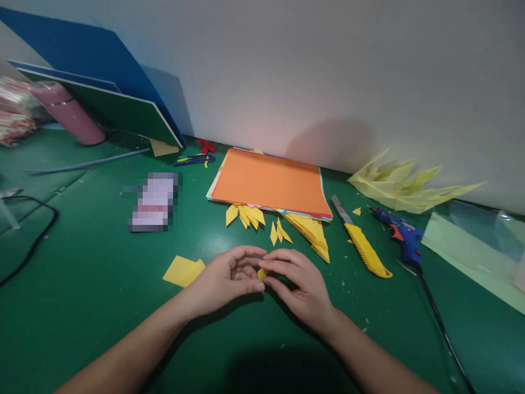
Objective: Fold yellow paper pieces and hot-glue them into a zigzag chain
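My left hand (238,273) and my right hand (301,284) meet in front of me over the green table. Between their fingertips is a small yellow piece of paper (263,274), mostly covered by the fingers. Both hands are closed around it. Flat yellow paper (182,271) lies beside my left wrist, partly hidden by it. Beyond my hands are folded yellow paper pieces (246,215), a few slim yellow diamonds (279,232) and a bundle of folded yellow paper (310,232), close to the orange paper stack (270,180).
A yellow box cutter (366,247) with its blade out and a blue glue gun (404,235) with a black cord lie right. Behind them sits a spiky pale-yellow paper form (410,186). Left are a blurred phone (155,202), a pink flask (68,112) and leaning boards (102,106).
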Motion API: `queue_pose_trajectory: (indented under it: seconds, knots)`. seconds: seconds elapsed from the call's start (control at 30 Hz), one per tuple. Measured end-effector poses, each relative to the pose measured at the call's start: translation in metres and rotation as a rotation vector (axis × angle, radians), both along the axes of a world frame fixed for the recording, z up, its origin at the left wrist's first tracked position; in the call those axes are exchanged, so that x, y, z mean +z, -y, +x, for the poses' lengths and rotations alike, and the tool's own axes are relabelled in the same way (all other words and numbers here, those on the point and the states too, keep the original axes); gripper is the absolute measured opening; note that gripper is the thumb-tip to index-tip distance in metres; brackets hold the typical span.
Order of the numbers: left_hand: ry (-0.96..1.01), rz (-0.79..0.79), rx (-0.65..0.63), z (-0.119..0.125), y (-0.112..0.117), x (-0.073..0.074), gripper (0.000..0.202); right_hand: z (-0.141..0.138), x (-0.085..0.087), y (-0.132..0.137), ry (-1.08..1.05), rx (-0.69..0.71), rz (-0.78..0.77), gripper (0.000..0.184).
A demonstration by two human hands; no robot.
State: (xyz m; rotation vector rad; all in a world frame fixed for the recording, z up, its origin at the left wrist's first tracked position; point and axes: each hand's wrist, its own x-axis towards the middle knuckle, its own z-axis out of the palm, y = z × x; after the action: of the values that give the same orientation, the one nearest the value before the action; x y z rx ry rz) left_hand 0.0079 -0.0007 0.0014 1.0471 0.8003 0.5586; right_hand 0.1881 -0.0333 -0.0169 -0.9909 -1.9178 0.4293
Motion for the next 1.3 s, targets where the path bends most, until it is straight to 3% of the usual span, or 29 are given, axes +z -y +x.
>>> queue_pose_trajectory:
  seconds: [0.3, 0.73, 0.87, 1.0, 1.13, 1.3]
  knots:
    - [0.041, -0.087, 0.019, -0.001, -0.001, 0.005, 0.045, 0.002, 0.001, 0.003, -0.050, -0.039, 0.015, 0.020]
    - [-0.012, -0.015, 0.023, -0.003, -0.001, 0.006, 0.027, 0.001, 0.004, 0.003, 0.012, -0.017, 0.079, 0.020]
    - [-0.209, 0.248, 0.018, -0.003, -0.002, 0.003, 0.011, 0.001, 0.004, 0.003, 0.024, -0.026, 0.059, 0.011]
    - [-0.429, 0.574, 0.071, -0.004, -0.003, -0.002, 0.016, 0.001, 0.001, 0.000, 0.112, -0.020, -0.037, 0.010]
    - [-0.563, 0.851, 0.019, -0.004, -0.002, -0.004, 0.017, 0.001, -0.001, -0.001, 0.179, 0.017, -0.130, 0.011]
    - [-0.714, 1.026, 0.014, -0.005, -0.002, -0.002, 0.015, -0.001, -0.001, -0.001, 0.175, 0.032, -0.177, 0.011]
